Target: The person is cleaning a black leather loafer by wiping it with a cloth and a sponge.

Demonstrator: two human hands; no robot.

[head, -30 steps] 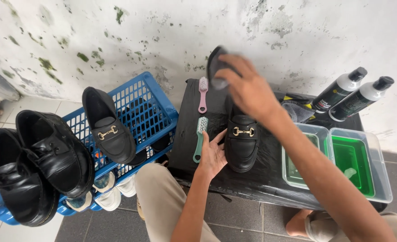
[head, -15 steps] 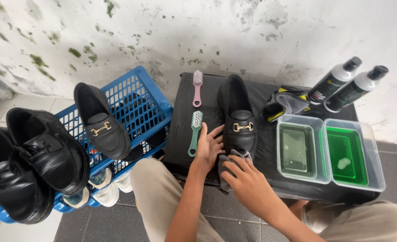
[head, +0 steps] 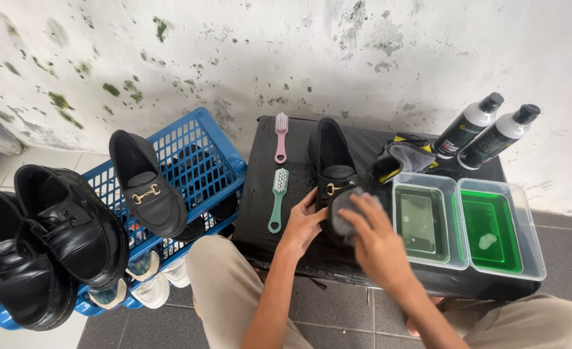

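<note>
Head camera view, looking down past tan trouser knees (head: 228,291) to a low black worktop (head: 260,207) set against a stained white wall (head: 247,52). Nearest, the right hand (head: 376,242) presses a grey cloth (head: 343,216) onto the toe of a black loafer (head: 332,171), its fingers (head: 363,210) curled over the cloth and grasping it. Just to the left, the left hand (head: 304,223) rests against the side of the loafer with open fingers, steadying it without closing around it. Left of that hand lies a green brush (head: 277,199), with a pink brush (head: 281,137) beyond it. Right of the loafer sit two clear tubs (head: 467,223), one holding bright green liquid. Behind them lie a dark rag (head: 403,158) and two tilted bottles (head: 489,132). Off to the left, a blue crate (head: 195,161) carries a matching loafer (head: 145,184) and black lace-up shoes (head: 47,239).
</note>
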